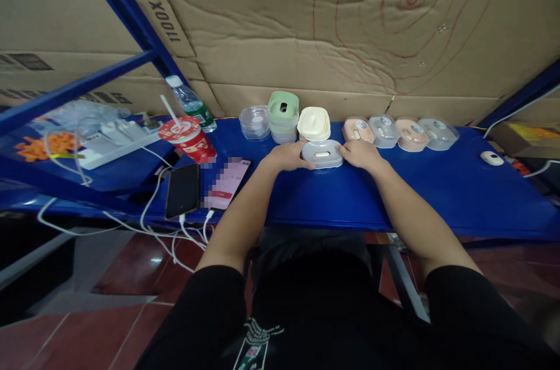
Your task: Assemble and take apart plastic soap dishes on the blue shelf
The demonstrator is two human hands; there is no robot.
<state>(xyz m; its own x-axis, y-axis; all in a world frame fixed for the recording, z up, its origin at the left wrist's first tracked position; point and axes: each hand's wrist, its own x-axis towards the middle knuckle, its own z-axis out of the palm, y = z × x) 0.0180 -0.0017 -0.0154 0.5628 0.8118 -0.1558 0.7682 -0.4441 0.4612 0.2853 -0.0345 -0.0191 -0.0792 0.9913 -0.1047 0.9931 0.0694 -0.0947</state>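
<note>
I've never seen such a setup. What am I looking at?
No machine here, just a person at work, seen in one picture by a camera worn on their head. The bare left hand and right hand hold a grey container between them, at a blue table. Farther back stand a clear stack, a green-topped stack and a cream stack; to the right, a row of pink and grey containers. To the left are a red cup, a bottle and two phones.

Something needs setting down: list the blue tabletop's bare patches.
Bare blue tabletop lies between the right forearm and the rounded white device, and between right and left forearm, before the grey oval plastic box. Crowded: the back, with pink and grey plastic boxes; the left, with a red paper cup and two rectangular phones.
</note>
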